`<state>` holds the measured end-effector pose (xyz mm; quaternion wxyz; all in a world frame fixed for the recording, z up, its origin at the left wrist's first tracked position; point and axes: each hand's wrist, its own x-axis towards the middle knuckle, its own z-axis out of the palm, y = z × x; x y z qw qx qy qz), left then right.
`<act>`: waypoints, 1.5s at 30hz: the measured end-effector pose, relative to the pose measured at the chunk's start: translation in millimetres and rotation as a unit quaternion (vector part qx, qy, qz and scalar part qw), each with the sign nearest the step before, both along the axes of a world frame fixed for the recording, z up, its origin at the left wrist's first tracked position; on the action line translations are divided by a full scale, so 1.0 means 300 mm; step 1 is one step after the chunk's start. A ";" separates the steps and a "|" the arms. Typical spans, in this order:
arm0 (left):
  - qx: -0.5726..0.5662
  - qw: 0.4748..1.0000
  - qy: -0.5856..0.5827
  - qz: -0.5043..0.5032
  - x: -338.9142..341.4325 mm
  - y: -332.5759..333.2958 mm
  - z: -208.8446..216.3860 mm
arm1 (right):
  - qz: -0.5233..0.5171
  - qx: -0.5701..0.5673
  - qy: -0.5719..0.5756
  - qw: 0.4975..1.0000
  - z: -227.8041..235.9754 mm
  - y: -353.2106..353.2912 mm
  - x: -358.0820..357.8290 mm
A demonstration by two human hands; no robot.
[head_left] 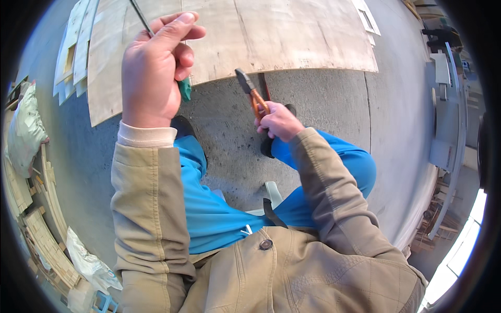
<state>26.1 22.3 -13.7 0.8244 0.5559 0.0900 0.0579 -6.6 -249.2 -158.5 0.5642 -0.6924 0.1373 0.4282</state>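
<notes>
My left hand [156,70] is raised over the near left part of a plywood board [292,36], fingers curled round a screwdriver. The screwdriver's thin metal shaft [140,16] points up and left out of the fist, and its green handle end shows below the fingers. Lower and to the right, my right hand [282,122] grips pliers [252,94] with orange handles and dark jaws. The jaws point up and left, just short of the board's near edge. Neither tool visibly touches the board.
Pale boards with cutouts [73,55] stick out at the board's left. My knees in blue trousers [360,164] are spread above the concrete floor [229,141]. Far left lie white sacks [30,130] and wood strips [49,240]; grey metal equipment [443,120] stands far right.
</notes>
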 end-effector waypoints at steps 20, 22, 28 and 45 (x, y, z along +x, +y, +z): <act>0.037 0.999 0.012 0.010 -0.016 0.015 -0.013 | -0.168 0.423 0.175 0.873 -0.156 0.089 -0.127; 0.037 0.999 0.013 0.007 -0.014 0.011 -0.012 | -0.170 0.433 0.178 0.867 -0.156 0.093 -0.124; 0.044 0.999 0.018 0.005 -0.014 0.001 -0.015 | -0.183 0.465 0.176 0.848 -0.156 0.099 -0.121; 0.051 0.999 0.011 -0.012 -0.016 -0.002 -0.029 | -0.200 0.498 0.181 0.824 -0.142 0.121 -0.115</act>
